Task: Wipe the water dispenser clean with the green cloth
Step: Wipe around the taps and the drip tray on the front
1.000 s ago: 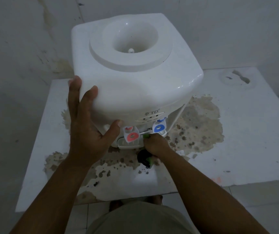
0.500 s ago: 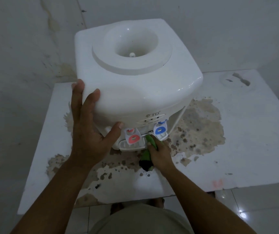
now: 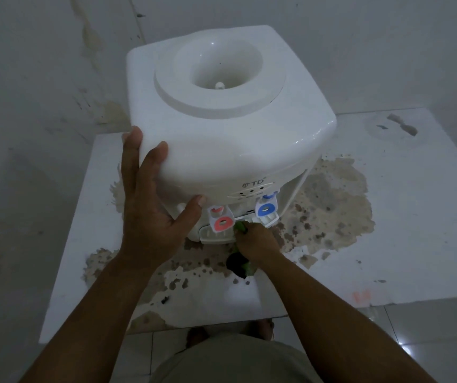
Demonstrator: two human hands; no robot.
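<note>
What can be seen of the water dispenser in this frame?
The dispenser is a glossy white plastic tabletop unit with rounded corners, standing on a stained white table. Its top has a round sunken bottle well with a small probe in the middle; no bottle is fitted. The front bears a "TD" logo, a red tap, a blue tap and a drip tray. The left hand steadies its left side; the right hand presses a green cloth between the taps.

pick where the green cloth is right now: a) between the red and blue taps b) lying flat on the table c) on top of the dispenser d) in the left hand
a: the right hand pushes the green cloth in between the red tap and the blue tap, while the left hand steadies the dispenser.
</note>
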